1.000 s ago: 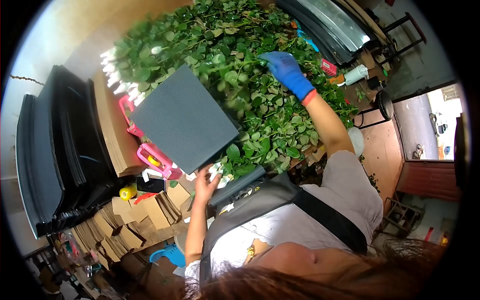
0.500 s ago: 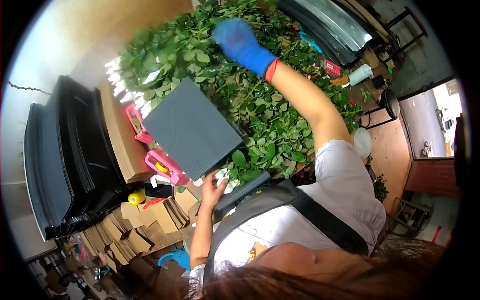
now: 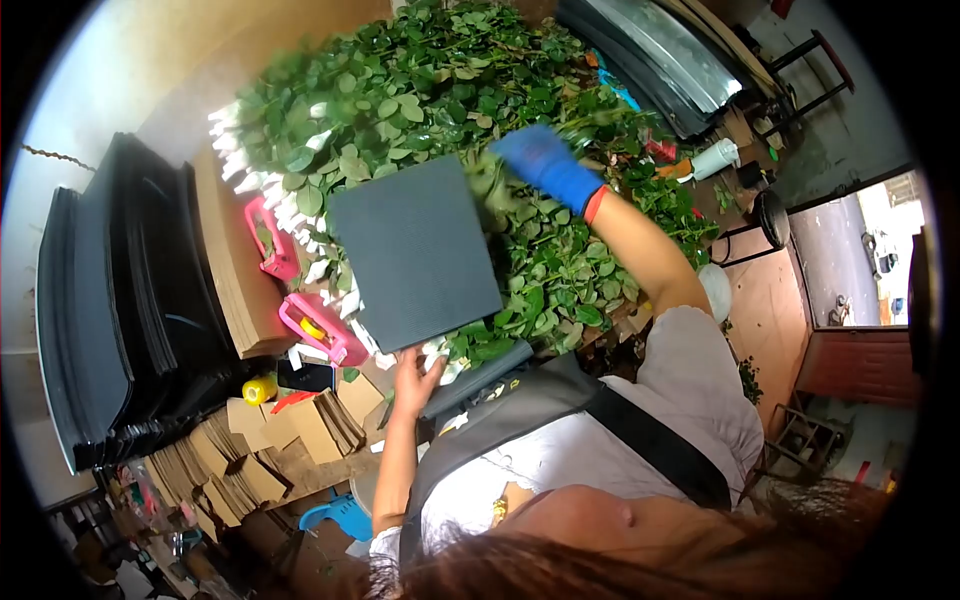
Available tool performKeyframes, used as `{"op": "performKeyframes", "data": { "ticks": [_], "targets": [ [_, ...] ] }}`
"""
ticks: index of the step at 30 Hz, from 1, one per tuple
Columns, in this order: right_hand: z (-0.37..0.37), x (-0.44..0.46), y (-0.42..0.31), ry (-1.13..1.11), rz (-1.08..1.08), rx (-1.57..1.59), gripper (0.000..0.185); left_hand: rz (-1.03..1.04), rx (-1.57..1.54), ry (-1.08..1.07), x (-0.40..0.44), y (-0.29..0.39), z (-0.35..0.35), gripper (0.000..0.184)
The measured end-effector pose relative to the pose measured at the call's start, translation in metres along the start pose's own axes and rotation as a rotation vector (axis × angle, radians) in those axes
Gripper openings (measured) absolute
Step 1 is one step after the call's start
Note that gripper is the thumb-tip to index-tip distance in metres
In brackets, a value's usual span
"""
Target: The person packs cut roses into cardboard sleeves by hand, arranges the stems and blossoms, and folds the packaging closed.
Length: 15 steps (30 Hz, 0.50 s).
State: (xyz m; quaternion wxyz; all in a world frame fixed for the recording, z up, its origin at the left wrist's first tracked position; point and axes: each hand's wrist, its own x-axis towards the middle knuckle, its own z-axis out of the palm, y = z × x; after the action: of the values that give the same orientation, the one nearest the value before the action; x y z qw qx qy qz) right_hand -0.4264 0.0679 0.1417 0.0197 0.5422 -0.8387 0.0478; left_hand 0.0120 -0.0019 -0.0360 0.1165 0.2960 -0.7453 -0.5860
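My bare left hand (image 3: 412, 382) is at the lower edge of a dark grey corrugated sheet (image 3: 415, 255), thumb out to the side and fingers partly hidden by the sheet. It appears to grip that edge. White-sleeved flower buds show beside the thumb. My right hand (image 3: 545, 165), in a blue glove with a red cuff, is closed over the pile of leafy rose stems (image 3: 420, 75), right of the sheet. Blurred leaves stick out from the glove, so it seems to hold a rose stem. The sheet covers part of the pile.
White-covered buds (image 3: 230, 150) line the pile's left side. Two pink plastic holders (image 3: 322, 330), a yellow roll (image 3: 259, 390), a phone (image 3: 306, 376) and folded cardboard pieces (image 3: 325, 425) lie at left. Stacked black sheets (image 3: 110, 300) stand beyond. Plastic-wrapped sheets (image 3: 670, 60) lie top right.
The grey sheet has turned more upright and shifted right and up. My right hand has come down and right from the far part of the pile, with leaves moving beside it.
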Motion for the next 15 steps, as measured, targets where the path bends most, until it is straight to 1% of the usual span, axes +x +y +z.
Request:
{"op": "performKeyframes", "data": {
  "ticks": [1,2,4,5,6,7,9,10,12,13,14,15],
  "targets": [
    [-0.005,0.002,0.024,-0.024,0.127,-0.065,0.022,-0.107,-0.009,-0.079,0.0,-0.003,-0.002,0.045],
    [0.003,-0.005,0.055,0.069,0.15,-0.225,0.025,-0.065,0.013,-0.042,0.0,0.006,-0.002,0.04],
    [-0.014,-0.036,0.077,0.486,0.065,-0.061,0.03,0.143,0.18,0.075,0.002,0.037,-0.003,0.038],
    [-0.025,-0.05,0.074,0.536,0.017,0.002,0.031,0.154,0.235,0.077,0.002,0.04,-0.005,0.036],
    [-0.04,-0.065,0.067,0.586,-0.026,0.065,0.033,0.166,0.274,0.103,0.004,0.029,-0.004,0.029],
    [-0.053,-0.076,0.06,0.636,-0.072,0.126,0.034,0.206,0.33,0.125,0.007,0.025,-0.004,0.026],
    [-0.07,-0.098,0.039,0.574,-0.077,0.302,0.035,0.28,0.404,0.214,0.01,0.027,0.0,0.02],
    [-0.07,-0.11,0.029,0.535,-0.076,0.394,0.035,0.225,0.354,0.197,0.01,0.021,0.002,0.021],
    [-0.063,-0.128,0.019,0.316,-0.225,0.542,0.034,0.165,0.238,0.21,0.013,0.008,0.006,0.022],
    [-0.062,-0.135,0.006,0.161,-0.286,0.521,0.033,0.051,0.163,0.21,0.015,0.012,0.008,0.024],
    [-0.037,-0.141,0.0,0.088,-0.333,0.654,0.032,-0.042,-0.002,0.186,0.012,0.016,0.008,0.025],
    [-0.016,-0.148,-0.007,0.005,-0.338,0.591,0.031,-0.206,0.032,0.123,0.012,0.033,0.006,0.028]
  ]
}}
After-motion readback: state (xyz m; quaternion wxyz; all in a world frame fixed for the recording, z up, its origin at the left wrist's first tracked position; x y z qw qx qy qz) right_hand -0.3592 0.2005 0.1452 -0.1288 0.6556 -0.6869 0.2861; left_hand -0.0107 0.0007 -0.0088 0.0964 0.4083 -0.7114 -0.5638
